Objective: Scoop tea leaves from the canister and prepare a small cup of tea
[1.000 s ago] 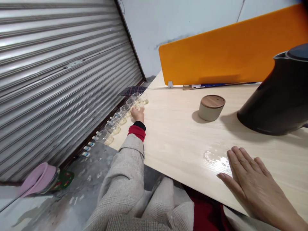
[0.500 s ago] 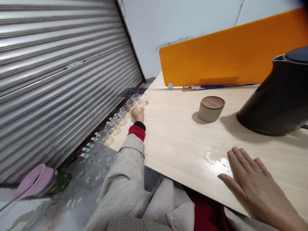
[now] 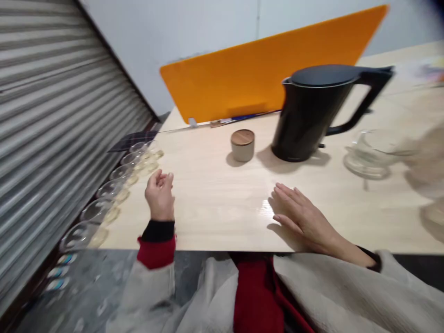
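The left hand [image 3: 159, 196] has come back from the far end of the row of glass cups [image 3: 114, 189], where it was touching one a moment ago; now it sits left of centre in the frame, over the wooden table [image 3: 215, 203], fingers loosely curled with the tips apart, gripping nothing. The nearest cups lie just to its left, not touching it. That row runs along the table's left edge from the lower left of the frame up toward the middle left, each glass with a little pale liquid in the bottom, all of them right at the lip of the table, with the metal roller shutter [image 3: 41, 120] just beyond.

The right hand [image 3: 301, 217] lies flat on the tabletop, lower centre right, fingers straight and slightly spread, palm down, holding nothing; it rests much as it did before, by a glossy wet patch [image 3: 265, 210] at the fingertips.

The view has swung right since the earlier picture: the black kettle [image 3: 312, 115] now shows whole, upright, in the upper centre right, handle pointing right. A small round jar with a wooden lid [image 3: 243, 144] stands just left of it, apart from it. A clear glass vessel [image 3: 373, 155], blurred, stands at the right. Behind runs the orange divider panel [image 3: 249, 78].

Between the two hands the tabletop is bare, and the near edge of the table crosses the frame just below both wrists
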Tool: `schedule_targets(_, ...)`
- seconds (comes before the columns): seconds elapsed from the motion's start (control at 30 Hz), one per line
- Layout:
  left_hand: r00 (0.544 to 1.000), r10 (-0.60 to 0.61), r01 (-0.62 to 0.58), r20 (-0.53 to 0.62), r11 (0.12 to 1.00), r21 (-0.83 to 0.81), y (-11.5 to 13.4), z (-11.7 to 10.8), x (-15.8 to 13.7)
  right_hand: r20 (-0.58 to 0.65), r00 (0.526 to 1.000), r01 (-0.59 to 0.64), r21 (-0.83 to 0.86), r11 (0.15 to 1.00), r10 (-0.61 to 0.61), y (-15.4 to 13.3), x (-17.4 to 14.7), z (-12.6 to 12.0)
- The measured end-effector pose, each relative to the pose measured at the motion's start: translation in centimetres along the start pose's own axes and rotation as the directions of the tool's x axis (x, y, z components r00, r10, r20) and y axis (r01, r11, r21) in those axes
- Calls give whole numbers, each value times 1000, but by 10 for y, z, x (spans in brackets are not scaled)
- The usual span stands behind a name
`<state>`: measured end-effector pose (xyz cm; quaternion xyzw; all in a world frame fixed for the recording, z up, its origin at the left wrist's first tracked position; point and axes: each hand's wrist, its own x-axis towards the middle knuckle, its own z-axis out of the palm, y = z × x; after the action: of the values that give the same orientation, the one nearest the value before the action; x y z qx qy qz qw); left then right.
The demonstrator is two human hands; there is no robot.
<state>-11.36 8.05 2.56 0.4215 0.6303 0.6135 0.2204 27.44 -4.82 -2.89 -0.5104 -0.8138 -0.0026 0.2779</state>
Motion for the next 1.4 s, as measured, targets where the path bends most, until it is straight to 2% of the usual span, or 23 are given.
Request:
schedule_targets(0.07, 979, 8, -14, 206, 1000, 28, 7, 1, -53, -91, 995, -39, 21, 999, 41, -2, -3, -32)
schedule_targets(0.13, 898, 93, -137, 431, 988, 73, 11, 2, -101, -208, 972, -109, -9, 994, 105, -4, -9, -70)
schedule_targets(0.2, 824, 191, -253, 534, 967, 44, 12, 7, -137, -382, 915, -192, -138, 972, 127, -2, -20, -109)
schedule_targets(0.23, 780, 207, -276, 591, 961, 28, 13, 12, -148, -474, 872, -250, -223, 942, 120, 2, -26, -127)
schedule_targets(0.3, 709, 224, -294, 668, 956, -8, 13, 25, -160, -598, 796, -374, -371, 850, 89, 15, -40, -158)
schedule_targets(0.37, 664, 234, -300, 710, 953, -34, 14, 38, -163, -636, 768, -477, -486, 732, 78, 34, -55, -181)
schedule_targets(0.5, 636, 248, -321, 730, 946, -42, 13, 52, -161, -667, 715, -681, -594, 428, 210, 70, -86, -212)
schedule_targets(0.53, 634, 247, -327, 733, 944, -35, 12, 52, -161, -665, 702, -705, -599, 380, 255, 76, -92, -217)
schedule_targets(0.6, 630, 248, -344, 736, 939, -22, 11, 52, -161, -602, 717, -697, -614, 371, 350, 83, -102, -225)
schedule_targets(0.7, 618, 255, -365, 743, 931, -16, 8, 50, -162, -371, 790, -596, -651, 469, 488, 86, -107, -225)
schedule_targets(0.77, 612, 251, -373, 750, 928, -7, 7, 49, -161, -218, 796, -546, -662, 514, 565, 88, -106, -221)
schedule_targets(0.83, 609, 244, -377, 755, 926, 5, 7, 49, -161, -134, 782, -528, -662, 533, 608, 91, -104, -215)
schedule_targets(0.9, 607, 243, -382, 757, 924, 10, 7, 49, -161, -143, 773, -546, -646, 534, 619, 94, -103, -210)
schedule_targets(1.1, 598, 242, -391, 765, 920, 14, 8, 48, -160, -307, 712, -660, -600, 452, 632, 100, -102, -206)
schedule_targets(1.17, 592, 240, -392, 769, 920, 15, 9, 48, -160, -350, 703, -684, -574, 451, 619, 99, -102, -208)
schedule_targets(1.3, 585, 229, -384, 778, 923, 17, 9, 48, -159, -392, 746, -663, -515, 543, 539, 95, -101, -213)
schedule_targets(1.4, 582, 223, -382, 782, 924, 21, 9, 47, -160, -446, 771, -637, -541, 550, 454, 87, -100, -218)
